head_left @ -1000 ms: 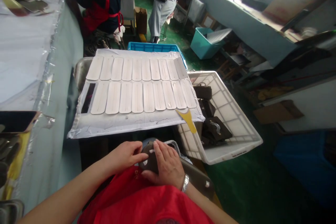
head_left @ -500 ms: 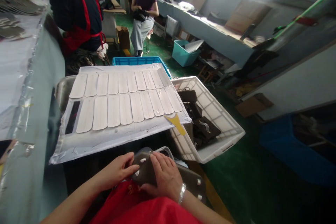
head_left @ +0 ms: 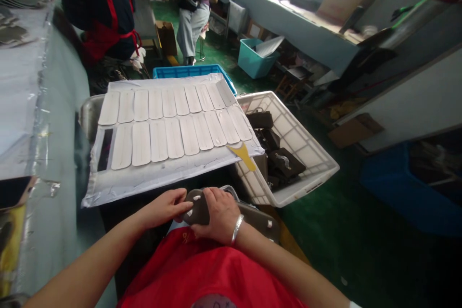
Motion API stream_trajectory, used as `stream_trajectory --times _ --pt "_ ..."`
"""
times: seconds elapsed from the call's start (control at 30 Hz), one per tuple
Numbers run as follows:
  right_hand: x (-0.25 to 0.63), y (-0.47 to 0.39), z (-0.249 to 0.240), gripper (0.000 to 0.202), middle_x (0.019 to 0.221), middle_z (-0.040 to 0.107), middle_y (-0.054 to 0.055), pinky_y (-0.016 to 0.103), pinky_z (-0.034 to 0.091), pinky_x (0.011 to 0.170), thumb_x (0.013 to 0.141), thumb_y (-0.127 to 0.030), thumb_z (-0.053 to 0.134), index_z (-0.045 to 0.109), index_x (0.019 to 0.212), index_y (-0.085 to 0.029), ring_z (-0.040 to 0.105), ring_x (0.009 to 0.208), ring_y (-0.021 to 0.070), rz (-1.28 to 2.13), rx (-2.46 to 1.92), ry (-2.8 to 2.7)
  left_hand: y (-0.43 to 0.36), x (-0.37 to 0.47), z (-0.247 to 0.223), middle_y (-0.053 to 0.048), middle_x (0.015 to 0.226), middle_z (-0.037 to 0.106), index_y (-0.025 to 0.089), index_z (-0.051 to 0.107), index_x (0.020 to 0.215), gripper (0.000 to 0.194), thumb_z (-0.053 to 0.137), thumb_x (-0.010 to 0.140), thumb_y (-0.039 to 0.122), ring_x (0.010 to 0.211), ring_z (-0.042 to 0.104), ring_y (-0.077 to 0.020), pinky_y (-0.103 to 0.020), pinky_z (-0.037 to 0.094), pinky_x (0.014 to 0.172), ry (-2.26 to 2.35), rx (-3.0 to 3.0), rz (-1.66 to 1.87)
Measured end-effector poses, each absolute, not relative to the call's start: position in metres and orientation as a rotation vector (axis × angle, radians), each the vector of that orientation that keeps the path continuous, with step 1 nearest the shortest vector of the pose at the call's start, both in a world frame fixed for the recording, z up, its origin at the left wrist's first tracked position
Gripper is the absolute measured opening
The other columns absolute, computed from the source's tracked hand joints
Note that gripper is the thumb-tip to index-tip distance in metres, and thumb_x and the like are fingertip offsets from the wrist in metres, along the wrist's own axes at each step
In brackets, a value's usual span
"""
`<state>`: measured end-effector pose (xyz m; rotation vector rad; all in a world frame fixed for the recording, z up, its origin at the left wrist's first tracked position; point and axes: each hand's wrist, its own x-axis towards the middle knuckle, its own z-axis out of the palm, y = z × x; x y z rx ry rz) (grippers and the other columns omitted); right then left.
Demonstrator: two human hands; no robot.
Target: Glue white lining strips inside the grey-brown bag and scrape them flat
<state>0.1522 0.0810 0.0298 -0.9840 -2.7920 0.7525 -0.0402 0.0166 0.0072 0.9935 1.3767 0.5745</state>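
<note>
A long dark brown panel [head_left: 257, 221] with rounded ends and small white tabs lies across my lap, over a red apron. My left hand [head_left: 173, 206] pinches its left end, thumb on top beside two of the white tabs, other fingers curled. Across the panel's left part lies my right hand [head_left: 221, 214], fingers together toward the far edge and thumb at the near edge, gripping it. My right hand hides the middle of the panel. Beyond the hands, a white-covered board [head_left: 173, 173] carries two rows of pale rounded strips [head_left: 158, 140].
A yellow forked piece [head_left: 243, 156] rests on the board's right corner. To the right stands a white crate [head_left: 306, 173] holding dark bag-like pieces [head_left: 285, 162]. A blue crate [head_left: 191, 72] is behind the board. A long table [head_left: 65, 106] runs along the left. Two people are farther back.
The view has tilted downward, so the board and my hands appear higher. Both hands keep nearly the same hold on the panel.
</note>
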Motion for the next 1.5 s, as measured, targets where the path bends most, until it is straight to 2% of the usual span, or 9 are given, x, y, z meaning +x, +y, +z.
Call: stream_trajectory --times 0.27,0.43,0.53,0.63,0.73,0.87,1.0,1.27,1.5 --pt "0.148 0.074 0.026 0.075 0.107 0.057 0.013 0.044 0.038 0.085 0.058 -0.05 0.068 0.046 0.118 -0.012 0.05 0.098 0.0293 0.667 -1.024 -2.789 0.01 -0.036 0.006 0.006 0.065 0.044 0.02 0.035 0.068 0.04 0.058 0.074 0.052 0.06 0.052 -0.0126 -0.027 0.05 0.055 1.385 1.002 0.623" --pt "0.195 0.082 0.041 0.091 0.132 0.046 0.015 0.048 0.024 0.105 0.063 -0.059 0.066 0.034 0.135 -0.012 0.041 0.12 0.0292 0.803 -0.914 -2.743 0.01 -0.043 0.011 0.005 0.061 0.047 0.02 0.042 0.069 0.039 0.056 0.074 0.055 0.06 0.05 -0.0142 -0.026 0.044 0.056 1.617 1.346 0.447" --pt "0.261 0.089 0.049 0.08 0.133 0.045 0.015 0.046 0.028 0.106 0.07 -0.053 0.064 0.038 0.133 -0.013 0.04 0.124 0.0274 0.891 -1.137 -2.467 0.015 -0.049 0.027 -0.004 0.096 0.06 0.02 0.049 0.099 0.043 0.055 0.076 0.055 0.087 0.058 -0.0221 -0.032 0.048 0.073 1.736 1.558 0.421" --pt "0.33 0.085 0.042 0.058 0.126 0.052 0.014 0.045 0.037 0.101 0.077 -0.045 0.06 0.047 0.125 -0.015 0.048 0.116 0.026 0.983 -1.397 -2.063 0.025 -0.04 0.041 -0.011 0.135 0.042 0.023 0.034 0.13 0.069 0.058 0.074 0.056 0.12 0.044 -0.028 -0.041 0.039 0.097 1.691 1.92 0.455" --pt "0.372 0.069 0.026 0.054 0.116 0.059 0.013 0.046 0.043 0.094 0.075 -0.049 0.06 0.05 0.118 -0.017 0.057 0.106 0.0258 1.287 -1.496 -1.641 0.04 -0.007 0.038 -0.011 0.145 0.032 0.024 0.024 0.14 0.089 0.062 0.068 0.06 0.131 0.031 -0.0298 -0.042 0.027 0.106 1.446 2.355 0.338" --pt "0.374 0.05 0.002 0.043 0.093 0.065 0.007 0.039 0.047 0.084 0.074 -0.054 0.06 0.057 0.097 -0.017 0.061 0.089 0.0218 1.562 -1.436 -1.309 0.055 0.057 0.019 -0.014 0.14 0.04 0.019 0.026 0.141 0.098 0.063 0.063 0.065 0.125 0.039 -0.0302 -0.042 0.03 0.103 1.218 2.524 0.136" --pt "0.358 0.047 -0.009 0.036 0.075 0.057 0.0 0.03 0.045 0.071 0.075 -0.051 0.059 0.053 0.081 -0.017 0.054 0.071 0.0143 1.582 -1.359 -1.343 0.06 0.111 0.011 -0.017 0.131 0.049 0.013 0.04 0.133 0.088 0.058 0.065 0.066 0.118 0.045 -0.0313 -0.042 0.033 0.098 1.262 2.532 0.09" --pt "0.362 0.052 -0.005 0.027 0.07 0.049 -0.003 0.024 0.039 0.06 0.072 -0.041 0.062 0.052 0.079 -0.017 0.044 0.063 0.0105 1.507 -1.449 -1.562 0.064 0.149 0.017 -0.015 0.122 0.055 0.014 0.046 0.124 0.074 0.066 0.062 0.048 0.111 0.049 -0.0301 -0.041 0.034 0.095 1.309 2.473 0.094" --pt "0.353 0.055 0.0 0.021 0.062 0.047 -0.005 0.022 0.033 0.053 0.073 -0.035 0.06 0.048 0.07 -0.018 0.042 0.059 0.01 1.416 -1.668 -1.556 0.061 0.16 0.014 -0.016 0.125 0.052 0.014 0.044 0.126 0.075 0.065 0.06 0.04 0.113 0.046 -0.0316 -0.043 0.032 0.095 1.384 2.507 0.013"
